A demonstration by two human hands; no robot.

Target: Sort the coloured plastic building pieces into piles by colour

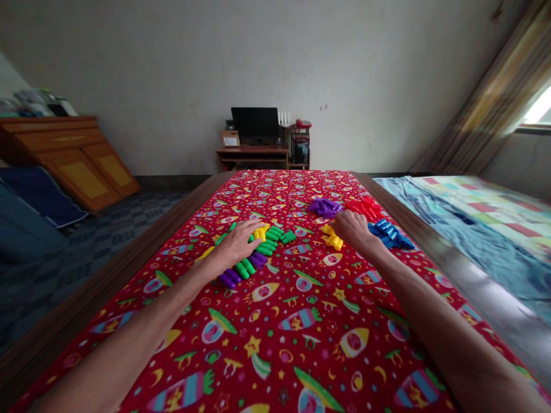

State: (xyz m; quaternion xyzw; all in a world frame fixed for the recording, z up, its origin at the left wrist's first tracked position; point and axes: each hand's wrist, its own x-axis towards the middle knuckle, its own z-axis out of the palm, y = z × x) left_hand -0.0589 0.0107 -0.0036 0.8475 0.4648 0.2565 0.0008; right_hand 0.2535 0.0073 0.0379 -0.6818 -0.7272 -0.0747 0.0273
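Observation:
A long table wears a red cloth (pixel 297 298) printed with rockets. My left hand (pixel 236 244) lies over a mixed heap of green, purple and yellow plastic pieces (pixel 262 249), its fingers curled around a yellow piece (pixel 260 232). My right hand (pixel 352 227) is closed with its knuckles up, and yellow pieces (pixel 332 237) sit at its left side, partly under the fingers. Sorted little heaps lie around that hand: purple pieces (pixel 325 207), red pieces (pixel 365 207) and blue pieces (pixel 390 233).
The table's dark wooden rim (pixel 434 244) shows on both sides of the cloth. A bed with a patterned sheet (pixel 477 218) stands on the right. Against the far wall is a small desk with a monitor (pixel 255 123); a wooden cabinet (pixel 73 158) stands at the left.

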